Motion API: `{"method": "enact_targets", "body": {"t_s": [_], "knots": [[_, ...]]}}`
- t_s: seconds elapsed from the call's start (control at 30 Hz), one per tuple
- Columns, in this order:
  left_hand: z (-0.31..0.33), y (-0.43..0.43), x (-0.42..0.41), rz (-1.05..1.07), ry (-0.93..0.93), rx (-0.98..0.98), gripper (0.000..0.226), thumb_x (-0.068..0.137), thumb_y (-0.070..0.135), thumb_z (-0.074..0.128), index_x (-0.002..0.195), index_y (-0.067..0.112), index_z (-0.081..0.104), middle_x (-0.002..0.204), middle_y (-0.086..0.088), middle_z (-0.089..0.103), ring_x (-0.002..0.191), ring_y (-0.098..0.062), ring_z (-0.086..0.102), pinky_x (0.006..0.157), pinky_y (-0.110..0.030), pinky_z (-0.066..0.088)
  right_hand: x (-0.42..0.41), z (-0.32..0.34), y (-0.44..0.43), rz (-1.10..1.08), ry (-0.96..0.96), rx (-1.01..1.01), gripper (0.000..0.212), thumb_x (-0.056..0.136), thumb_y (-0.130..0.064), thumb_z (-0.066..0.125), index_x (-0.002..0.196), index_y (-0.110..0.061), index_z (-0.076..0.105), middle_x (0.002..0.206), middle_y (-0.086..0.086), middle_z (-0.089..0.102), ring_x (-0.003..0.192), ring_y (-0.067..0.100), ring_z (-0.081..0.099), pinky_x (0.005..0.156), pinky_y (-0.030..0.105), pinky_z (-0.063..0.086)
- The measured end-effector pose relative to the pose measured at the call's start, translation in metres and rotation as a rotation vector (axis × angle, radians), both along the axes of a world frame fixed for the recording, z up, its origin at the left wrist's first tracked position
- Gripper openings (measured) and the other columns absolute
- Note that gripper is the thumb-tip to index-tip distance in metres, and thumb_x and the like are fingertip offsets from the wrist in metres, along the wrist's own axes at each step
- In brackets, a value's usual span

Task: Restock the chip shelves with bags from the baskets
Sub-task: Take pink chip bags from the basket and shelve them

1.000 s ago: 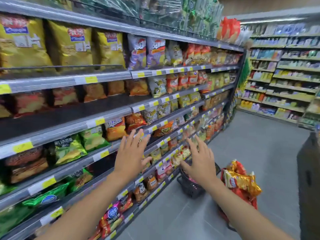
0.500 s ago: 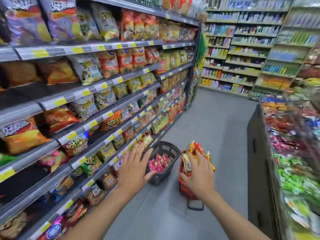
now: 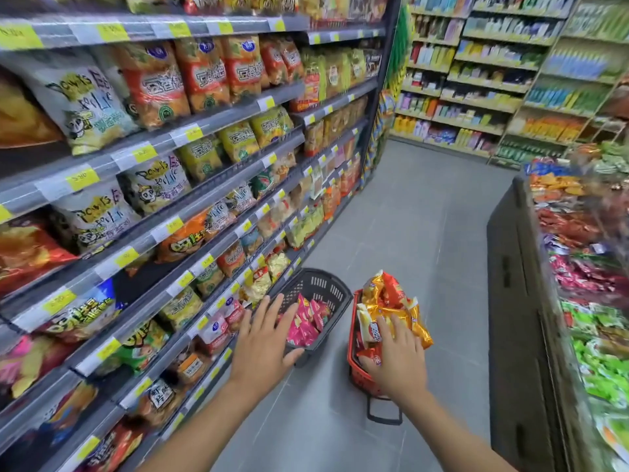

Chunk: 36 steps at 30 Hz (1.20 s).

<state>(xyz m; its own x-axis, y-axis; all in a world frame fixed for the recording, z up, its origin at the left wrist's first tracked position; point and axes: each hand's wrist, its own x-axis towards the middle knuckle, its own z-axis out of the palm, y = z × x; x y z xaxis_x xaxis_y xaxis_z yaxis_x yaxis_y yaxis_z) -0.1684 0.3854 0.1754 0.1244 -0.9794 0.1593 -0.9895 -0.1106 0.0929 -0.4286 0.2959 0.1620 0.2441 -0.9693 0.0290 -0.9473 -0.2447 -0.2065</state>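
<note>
My right fingers are straight and apart, lying on the gold bags heaped in the red basket; the thumb reaches a red bag below. My left fingers are straight, spread and hold nothing, over the near rim of the black basket, which contains pink bags. Both baskets stand on the floor, beside the chip shelves on my left.
</note>
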Motion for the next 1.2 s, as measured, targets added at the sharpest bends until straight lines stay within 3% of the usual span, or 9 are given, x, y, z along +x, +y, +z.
{"method": "enact_targets", "body": {"t_s": [0.13,0.33,0.5,0.6,0.8,0.93,1.07,1.2], "knots": [[-0.023,-0.05,0.032,-0.013,0.01,0.07,0.094,0.083,0.07,0.069,0.16,0.027,0.038,0.168,-0.006,0.033,0.157,-0.03,0.027,0.122,-0.056,0.028,0.036,-0.016,-0.049,-0.007,0.036,0.052,0.093,0.074,-0.062,0.069,0.155,-0.027,0.039,0.161,0.008,0.038,0.146,0.033,0.038,0.116,0.054,0.035],[-0.06,-0.117,0.067,-0.01,0.079,0.2,0.095,0.09,0.07,0.061,0.166,0.031,0.019,0.173,-0.005,0.015,0.161,-0.028,0.01,0.128,-0.055,0.019,0.077,-0.037,-0.11,0.015,0.043,0.157,0.093,0.081,-0.062,0.067,0.159,-0.028,0.03,0.167,0.008,0.024,0.152,0.031,0.026,0.123,0.05,0.022],[-0.09,-0.177,0.084,-0.001,0.094,0.29,0.097,0.088,0.07,0.064,0.165,0.03,0.021,0.172,-0.006,0.02,0.159,-0.03,0.017,0.126,-0.056,0.023,0.098,-0.058,-0.173,0.027,0.031,0.227,0.091,0.084,-0.063,0.065,0.159,-0.027,0.028,0.168,0.007,0.022,0.154,0.029,0.022,0.124,0.049,0.021],[-0.106,-0.219,0.092,0.011,0.127,0.326,0.093,0.092,0.066,0.061,0.166,0.031,0.017,0.174,-0.005,0.013,0.161,-0.028,0.009,0.128,-0.054,0.016,0.11,-0.076,-0.218,0.057,0.039,0.278,0.089,0.088,-0.063,0.061,0.16,-0.027,0.023,0.169,0.006,0.019,0.155,0.027,0.018,0.125,0.046,0.017],[-0.146,-0.309,0.107,0.105,0.155,0.459,0.089,0.099,0.063,0.053,0.167,0.031,0.005,0.175,-0.002,-0.005,0.161,-0.026,-0.008,0.13,-0.053,0.003,0.134,-0.132,-0.319,0.146,0.068,0.385,0.089,0.088,-0.065,0.059,0.16,-0.026,0.024,0.168,0.008,0.023,0.154,0.027,0.022,0.124,0.045,0.024],[-0.19,-0.354,0.124,0.147,0.183,0.519,0.085,0.101,0.057,0.055,0.166,0.03,0.009,0.175,-0.003,0.0,0.162,-0.027,-0.004,0.128,-0.052,0.0,0.159,-0.184,-0.375,0.203,0.09,0.495,0.09,0.088,-0.064,0.061,0.16,-0.025,0.025,0.166,0.009,0.025,0.153,0.029,0.025,0.123,0.045,0.028],[-0.241,-0.386,0.141,0.187,0.227,0.511,0.072,0.105,0.034,0.051,0.166,0.029,0.013,0.174,-0.005,0.009,0.161,-0.027,0.003,0.127,-0.045,-0.005,0.183,-0.243,-0.406,0.24,0.056,0.615,0.086,0.089,-0.059,0.064,0.159,-0.023,0.029,0.161,0.005,0.034,0.146,0.027,0.036,0.117,0.044,0.038],[-0.298,-0.413,0.163,0.209,0.267,0.552,0.074,0.105,0.028,0.053,0.166,0.029,0.012,0.174,-0.005,0.01,0.161,-0.027,0.004,0.129,-0.045,0.005,0.209,-0.316,-0.423,0.23,0.0,0.771,0.077,0.092,-0.047,0.067,0.155,-0.02,0.033,0.149,0.005,0.046,0.13,0.027,0.051,0.105,0.044,0.047]]}}
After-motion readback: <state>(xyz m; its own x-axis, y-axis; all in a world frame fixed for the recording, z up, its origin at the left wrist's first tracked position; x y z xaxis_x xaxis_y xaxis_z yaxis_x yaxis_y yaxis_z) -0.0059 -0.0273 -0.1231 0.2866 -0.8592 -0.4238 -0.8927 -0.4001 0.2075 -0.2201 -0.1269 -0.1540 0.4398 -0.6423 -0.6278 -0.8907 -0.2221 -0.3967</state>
